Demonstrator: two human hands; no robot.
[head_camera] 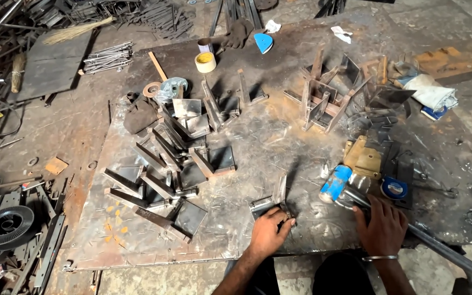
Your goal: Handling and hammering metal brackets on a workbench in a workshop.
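**A:** At the near edge of the steel plate [279,136], your left hand [267,232] is closed around the foot of a small angle bracket [271,201]. It pins the bracket upright on the plate's scratched surface.

**B:** Also at that near edge, toward the plate's right corner, your right hand [382,226] is curled over the grey neck of a blue and silver power tool [341,184]. The tool lies flat on the plate, and its long handle [443,248] runs off past the plate's edge.

**A:** By the look of it, you are at the steadying step: the piece is held and the tool is gripped but not lifted. Any next move calls for a firm hold on the bracket, with your fingers well back from its upper edge.

**B:** As for packages, a yellow roll of tape [205,62] stands at the plate's far edge. A blue half-round pad [264,42] lies just beyond that edge.

**A:** A flat brown box [446,63] sits at the plate's far right corner, with a white cloth bundle [432,92] just beside it. A round blue case [394,188] lies on the plate close to your right hand. Its label is too small to make out.

**B:** A heap of cut angle pieces [165,169] covers the plate's left half.
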